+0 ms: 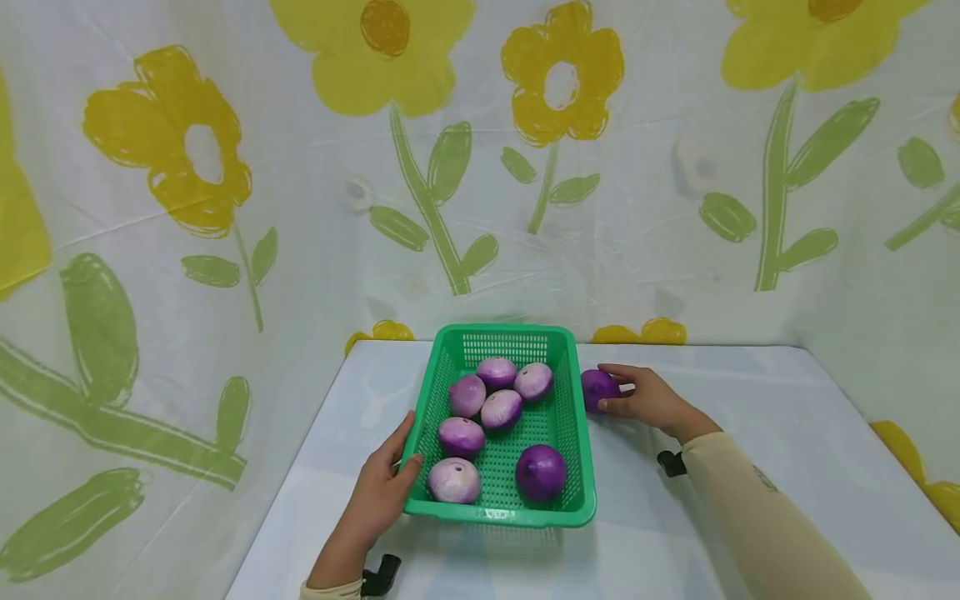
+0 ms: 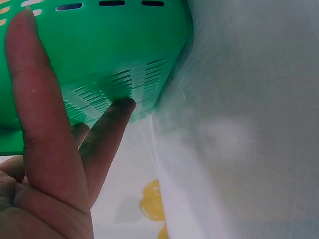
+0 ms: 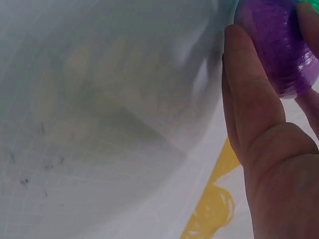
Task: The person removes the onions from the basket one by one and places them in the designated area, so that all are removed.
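A green plastic basket (image 1: pixel 587 500) holds several purple onions, most of them pale-topped like one onion (image 1: pixel 453 481) near its front left. A darker purple onion (image 1: pixel 541 473) lies at the basket's front right. My left hand (image 1: pixel 382 483) touches the basket's left side, its thumb at the rim; in the left wrist view, straight fingers (image 2: pixel 42 104) rest against the outer wall. Just outside the basket's right side, my right hand (image 1: pixel 645 402) grips a dark purple onion (image 1: pixel 597 390) between thumb and fingers. Part of this onion (image 3: pixel 271 47) shows in the right wrist view.
The basket is on a white table (image 1: pixel 750 467). A white curtain (image 1: pixel 637 275) printed with yellow flowers hangs behind and along the sides. Black wrist mounts (image 1: pixel 671 463) stick out by both wrists.
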### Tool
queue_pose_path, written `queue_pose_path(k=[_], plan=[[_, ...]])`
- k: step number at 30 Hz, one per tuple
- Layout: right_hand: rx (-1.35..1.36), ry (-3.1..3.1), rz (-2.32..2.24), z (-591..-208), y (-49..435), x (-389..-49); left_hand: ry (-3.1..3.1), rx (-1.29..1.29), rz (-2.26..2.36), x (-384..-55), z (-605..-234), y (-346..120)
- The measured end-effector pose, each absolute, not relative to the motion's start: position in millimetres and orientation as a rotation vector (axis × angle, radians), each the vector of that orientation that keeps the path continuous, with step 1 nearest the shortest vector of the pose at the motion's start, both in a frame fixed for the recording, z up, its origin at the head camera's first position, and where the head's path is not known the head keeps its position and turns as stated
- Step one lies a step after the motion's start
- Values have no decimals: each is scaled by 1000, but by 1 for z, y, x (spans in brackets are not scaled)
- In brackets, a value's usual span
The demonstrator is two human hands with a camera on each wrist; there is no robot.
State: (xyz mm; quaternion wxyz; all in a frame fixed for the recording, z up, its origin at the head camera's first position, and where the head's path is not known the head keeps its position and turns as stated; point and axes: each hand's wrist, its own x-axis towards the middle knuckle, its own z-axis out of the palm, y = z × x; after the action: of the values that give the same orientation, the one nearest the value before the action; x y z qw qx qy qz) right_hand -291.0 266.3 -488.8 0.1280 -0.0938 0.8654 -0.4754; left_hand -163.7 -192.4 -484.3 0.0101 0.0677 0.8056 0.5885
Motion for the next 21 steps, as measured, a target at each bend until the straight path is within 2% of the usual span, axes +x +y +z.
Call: queue_pose_path(k=[21], plan=[[-140,2495,-1404,-495,273,-298,2534,227,1830,-165,-486,-193]])
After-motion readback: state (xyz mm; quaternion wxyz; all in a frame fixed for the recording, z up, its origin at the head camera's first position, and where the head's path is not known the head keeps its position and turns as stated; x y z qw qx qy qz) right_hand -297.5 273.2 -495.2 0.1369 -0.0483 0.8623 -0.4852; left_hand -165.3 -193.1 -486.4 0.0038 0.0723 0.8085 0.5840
